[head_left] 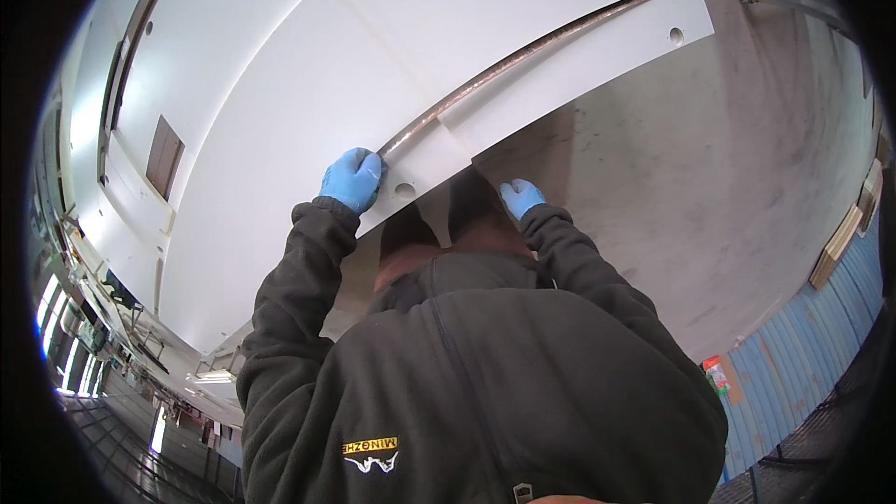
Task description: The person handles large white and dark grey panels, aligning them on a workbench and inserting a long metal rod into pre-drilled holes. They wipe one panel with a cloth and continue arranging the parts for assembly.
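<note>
a brown strip (509, 62) is slanting away rightward, left hand (353, 179) hiding its near end. right hand (523, 198) is hovering; i cannot tell either grip.

The worker in front of me, in a dark zip-up jacket (579, 364), curls a blue-gloved left hand (353, 179) at the near end of a long brownish strip (499, 68) on a white panel (299, 103); the gloved right hand (521, 198) hangs over grey floor (672, 159).
</note>
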Action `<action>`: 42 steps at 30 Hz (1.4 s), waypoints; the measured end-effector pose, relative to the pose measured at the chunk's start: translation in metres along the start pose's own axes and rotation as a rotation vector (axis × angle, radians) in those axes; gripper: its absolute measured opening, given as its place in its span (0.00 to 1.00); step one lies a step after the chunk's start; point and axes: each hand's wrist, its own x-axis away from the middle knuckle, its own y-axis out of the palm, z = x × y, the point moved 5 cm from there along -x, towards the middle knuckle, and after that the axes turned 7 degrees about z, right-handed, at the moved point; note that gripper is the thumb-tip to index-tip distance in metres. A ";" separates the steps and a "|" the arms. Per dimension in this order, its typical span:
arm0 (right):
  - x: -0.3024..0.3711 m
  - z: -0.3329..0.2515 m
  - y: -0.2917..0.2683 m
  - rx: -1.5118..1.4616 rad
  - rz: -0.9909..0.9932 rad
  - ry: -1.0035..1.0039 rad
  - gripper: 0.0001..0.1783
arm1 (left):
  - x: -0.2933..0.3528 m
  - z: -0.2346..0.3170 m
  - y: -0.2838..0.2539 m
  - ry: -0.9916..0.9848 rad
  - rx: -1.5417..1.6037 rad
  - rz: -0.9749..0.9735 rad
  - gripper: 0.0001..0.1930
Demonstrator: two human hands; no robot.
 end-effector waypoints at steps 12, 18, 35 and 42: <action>-0.012 -0.002 0.001 -0.015 0.021 -0.025 0.26 | -0.028 -0.006 -0.007 -0.193 0.368 -0.362 0.11; -0.020 -0.005 -0.008 -0.051 0.027 -0.014 0.26 | -0.028 0.010 -0.020 -0.217 0.280 -0.464 0.15; -0.023 -0.006 -0.003 -0.039 -0.056 0.011 0.26 | -0.026 0.020 -0.026 -0.191 0.222 -0.489 0.17; -0.028 0.003 -0.008 -0.057 -0.024 -0.015 0.24 | -0.024 0.010 -0.021 -0.181 0.318 -0.405 0.13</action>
